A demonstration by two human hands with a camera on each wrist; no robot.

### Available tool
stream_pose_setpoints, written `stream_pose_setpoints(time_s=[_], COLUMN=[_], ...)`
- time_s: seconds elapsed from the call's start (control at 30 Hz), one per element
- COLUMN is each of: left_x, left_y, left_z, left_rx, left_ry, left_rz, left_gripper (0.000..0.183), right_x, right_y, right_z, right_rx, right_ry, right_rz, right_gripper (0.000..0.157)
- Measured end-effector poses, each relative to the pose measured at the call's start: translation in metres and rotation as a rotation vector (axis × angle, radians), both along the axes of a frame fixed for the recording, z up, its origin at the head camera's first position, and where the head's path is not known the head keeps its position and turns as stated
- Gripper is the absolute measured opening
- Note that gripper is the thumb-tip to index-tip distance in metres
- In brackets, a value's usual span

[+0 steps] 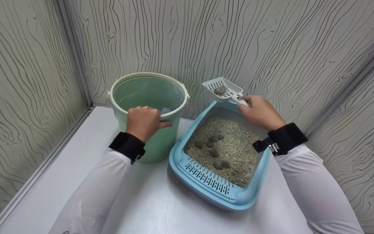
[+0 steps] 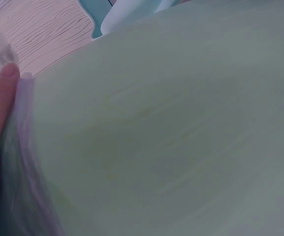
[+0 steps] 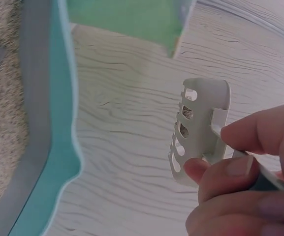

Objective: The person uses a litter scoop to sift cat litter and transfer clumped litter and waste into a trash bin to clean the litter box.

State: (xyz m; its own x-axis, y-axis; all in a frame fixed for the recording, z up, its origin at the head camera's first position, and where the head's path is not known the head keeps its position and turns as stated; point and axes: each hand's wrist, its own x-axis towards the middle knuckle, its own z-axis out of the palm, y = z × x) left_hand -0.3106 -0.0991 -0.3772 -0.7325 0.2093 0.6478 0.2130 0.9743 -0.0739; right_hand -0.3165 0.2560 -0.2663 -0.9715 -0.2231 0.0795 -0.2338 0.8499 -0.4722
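Note:
My left hand [image 1: 143, 122] grips the near rim of a pale green bucket [image 1: 149, 152], thumb pointing right along the outside. A thin see-through plastic liner [image 2: 26, 147] shows at the rim beside the thumb in the left wrist view. My right hand [image 1: 260, 112] holds a white slotted litter scoop [image 1: 237, 88] by its handle, above the far end of a blue litter box [image 1: 203, 191]. One grey clump [image 1: 220, 90] lies in the scoop. Several darker clumps [image 1: 213, 152] sit on the litter [image 1: 239, 146] in the box.
Bucket and litter box stand side by side on a white tabletop [image 1: 148, 201], bucket on the left. Wood-grain patterned panels [image 1: 161, 35] rise behind them and on both sides. The box's near edge has a perforated ledge [image 1: 208, 177].

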Motion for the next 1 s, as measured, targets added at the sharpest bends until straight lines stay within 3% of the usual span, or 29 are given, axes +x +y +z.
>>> stream_pose_setpoints(time_s=[0.23,0.4,0.5,0.67,0.77,0.87,1.0], left_x=[-0.002,-0.003,-0.003,-0.004,-0.004,-0.004,-0.004], left_y=[-0.002,0.0,0.002,0.006,0.007,0.006,0.005], left_z=[-0.001,0.0,-0.001,-0.002,-0.001,0.0,0.001], left_rx=[0.004,0.012,0.016,0.018,0.016,0.016,0.018], left_ry=[-0.005,-0.007,-0.001,0.019,0.029,0.021,0.008], left_rz=[0.007,0.008,0.007,-0.003,-0.007,-0.006,-0.003], left_gripper=[0.082,0.082,0.081,0.08,0.079,0.079,0.079], right_x=[-0.017,-0.024,-0.024,-0.024,-0.024,-0.024,-0.024], right_y=[-0.061,-0.112,-0.135,-0.151,-0.153,-0.152,-0.151], right_z=[0.02,0.014,0.001,-0.026,-0.038,-0.044,-0.045], right_rx=[-0.091,-0.046,0.08,0.366,0.462,0.473,0.44], right_ry=[-0.049,-0.016,0.118,0.577,0.809,0.889,0.846], right_rz=[0.024,0.052,0.084,0.157,0.19,0.217,0.225], right_gripper=[0.039,0.036,0.029,0.025,0.025,0.021,0.02])
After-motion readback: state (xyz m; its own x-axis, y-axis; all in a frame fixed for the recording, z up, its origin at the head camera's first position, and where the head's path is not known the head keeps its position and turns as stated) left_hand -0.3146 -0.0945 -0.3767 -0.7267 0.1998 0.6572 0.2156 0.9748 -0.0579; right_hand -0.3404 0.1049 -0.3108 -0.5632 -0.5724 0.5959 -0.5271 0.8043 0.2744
